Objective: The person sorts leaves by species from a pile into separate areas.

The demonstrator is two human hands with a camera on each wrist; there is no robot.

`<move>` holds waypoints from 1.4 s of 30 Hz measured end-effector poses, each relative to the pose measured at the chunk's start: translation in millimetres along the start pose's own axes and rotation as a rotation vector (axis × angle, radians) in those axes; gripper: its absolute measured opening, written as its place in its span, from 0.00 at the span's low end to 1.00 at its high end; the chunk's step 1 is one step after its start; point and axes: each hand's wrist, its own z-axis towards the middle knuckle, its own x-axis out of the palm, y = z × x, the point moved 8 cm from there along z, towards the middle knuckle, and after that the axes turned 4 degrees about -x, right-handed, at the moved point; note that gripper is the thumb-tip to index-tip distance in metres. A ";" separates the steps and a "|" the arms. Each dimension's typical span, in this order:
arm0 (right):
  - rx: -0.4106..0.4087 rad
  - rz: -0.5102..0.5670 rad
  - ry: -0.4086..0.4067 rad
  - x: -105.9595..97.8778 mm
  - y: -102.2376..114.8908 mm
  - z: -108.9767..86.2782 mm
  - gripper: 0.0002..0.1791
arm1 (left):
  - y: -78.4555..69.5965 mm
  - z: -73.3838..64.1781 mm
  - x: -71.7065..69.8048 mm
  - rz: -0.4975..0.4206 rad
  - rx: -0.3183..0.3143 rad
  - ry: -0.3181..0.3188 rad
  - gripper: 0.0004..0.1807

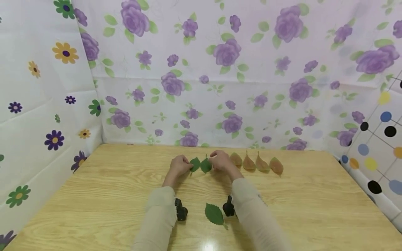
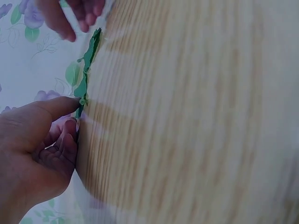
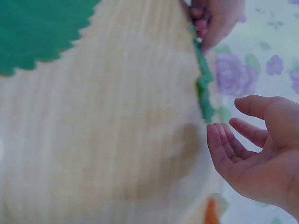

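Note:
At the back of the wooden table, two small green leaves lie side by side. My left hand (image 1: 179, 165) pinches the edge of the left green leaf (image 1: 195, 164) between thumb and fingers; the left wrist view shows the thumb (image 2: 63, 106) on it. Just right of the right green leaf (image 1: 206, 165) is my right hand (image 1: 221, 160). Its fingers (image 3: 224, 144) are loosely bent and apart from the thumb in the right wrist view, with nothing between them. A larger green leaf (image 1: 214, 214) with a toothed edge lies nearer the front, between the forearms.
Several reddish-brown leaves, among them one at the right end (image 1: 276, 166), continue the row right of my right hand. The wooden table (image 1: 314, 202) meets a floral cloth (image 1: 201, 115) at its back edge. Patterned cloths also hang at both sides.

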 end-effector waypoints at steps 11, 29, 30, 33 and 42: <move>-0.338 -0.183 0.076 -27.7 50.7 -14.2 0.15 | 2.1 3.1 1.0 -0.014 0.019 -0.019 0.08; -0.947 -0.486 0.216 -18.6 13.2 -170.6 0.15 | 2.4 -2.8 -1.3 -0.086 0.044 -0.029 0.07; -0.963 -0.485 0.213 -20.2 9.9 -175.4 0.16 | 3.1 -3.1 -1.4 -0.091 0.045 -0.027 0.07; -0.997 -0.493 0.221 -22.6 -0.4 -186.0 0.17 | 5.8 -3.1 -1.0 -0.103 0.048 -0.025 0.07; -1.131 -0.609 0.252 -18.2 -22.3 -200.4 0.18 | 10.2 -2.2 -2.7 -0.190 0.018 -0.037 0.12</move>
